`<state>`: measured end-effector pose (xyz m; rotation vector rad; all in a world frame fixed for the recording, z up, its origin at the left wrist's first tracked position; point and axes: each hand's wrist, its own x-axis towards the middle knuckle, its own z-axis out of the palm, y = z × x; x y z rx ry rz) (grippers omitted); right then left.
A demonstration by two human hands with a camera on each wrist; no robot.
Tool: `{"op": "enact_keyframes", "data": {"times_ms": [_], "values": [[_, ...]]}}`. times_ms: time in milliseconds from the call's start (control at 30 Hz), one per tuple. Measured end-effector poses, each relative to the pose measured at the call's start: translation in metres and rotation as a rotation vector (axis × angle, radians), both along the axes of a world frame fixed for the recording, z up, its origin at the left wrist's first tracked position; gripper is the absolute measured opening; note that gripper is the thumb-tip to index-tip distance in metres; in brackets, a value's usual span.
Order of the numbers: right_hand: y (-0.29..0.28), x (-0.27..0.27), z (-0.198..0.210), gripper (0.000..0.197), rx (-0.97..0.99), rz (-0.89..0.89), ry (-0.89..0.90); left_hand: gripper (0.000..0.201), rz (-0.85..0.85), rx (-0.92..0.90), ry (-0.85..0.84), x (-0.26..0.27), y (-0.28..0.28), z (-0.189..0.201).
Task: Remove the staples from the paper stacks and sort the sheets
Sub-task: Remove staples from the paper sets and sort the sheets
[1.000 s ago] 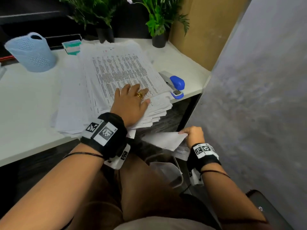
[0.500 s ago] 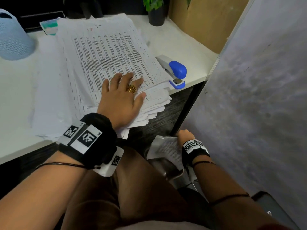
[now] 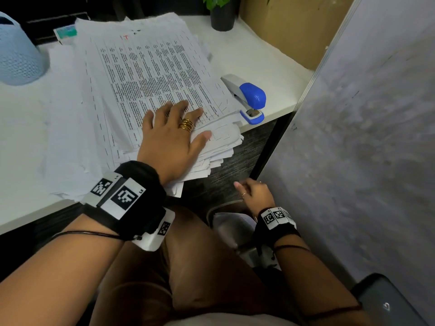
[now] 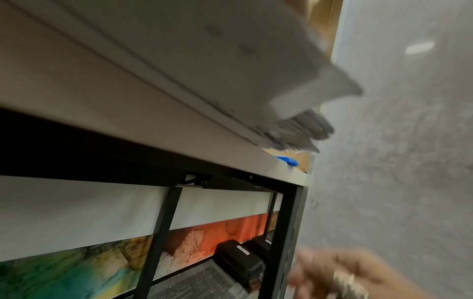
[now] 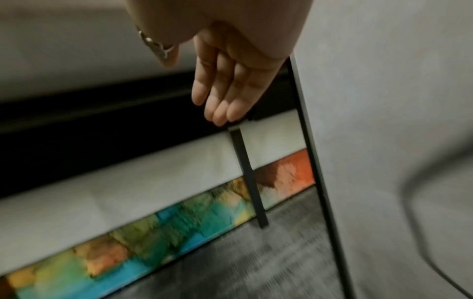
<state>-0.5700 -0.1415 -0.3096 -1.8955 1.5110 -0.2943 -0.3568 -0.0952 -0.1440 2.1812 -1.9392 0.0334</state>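
White paper: the paper stack (image 3: pixel 150 74) lies on the worktop (image 3: pixel 21 137), fanned out, with its near corner hanging over the front edge close to the right corner.
Top sheet: a printed page with dense columns of text; I cannot see a staple on it.
Left hand (image 3: pixel 169 137): it rests flat on the near part of the stack, fingers spread and straight. The grip is wide and holds nothing; it only presses the sheets down.
Right hand (image 3: pixel 255 192): it is below the worktop, beside the grey partition (image 3: pixel 353 161), above a bin (image 3: pixel 226 222) on the floor. In the right wrist view the fingers (image 5: pixel 222 91) are straight and relaxed, with nothing between them.
Stapler (image 3: pixel 247 97): blue and grey, at the front edge near the right corner, just beside the stack.
Other things: a light blue basket (image 3: pixel 18 55) at the far left of the worktop, a plant pot (image 3: pixel 222 18) at the far edge.
Step, as I judge: between two sheets or sets; the right hand is free for the next one.
Risk: the overhanging sheets can slide off the front edge if the left hand lifts or pushes toward the person, because the stack is loose and uneven.
Second risk: the stack can push the stapler off the edge.
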Motion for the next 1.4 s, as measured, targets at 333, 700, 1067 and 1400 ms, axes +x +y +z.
{"op": "enact_keyframes", "data": {"times_ms": [333,700,1067,1400], "values": [[0.002,0.042,0.146,0.04,-0.657,-0.074,-0.295,0.07,0.094,-0.039,0.121,0.004,0.003,0.027],[0.009,0.07,0.2,0.042,-0.529,-0.041,-0.033,0.044,-0.006,0.06,0.217,0.028,0.035,0.04],[0.008,0.088,0.216,0.047,-0.403,-0.142,-0.102,0.066,0.167,0.24,0.173,0.043,0.049,0.038],[0.004,0.085,0.22,0.031,-0.412,-0.183,-0.23,0.065,0.167,0.131,0.249,0.046,0.051,0.031]]}}
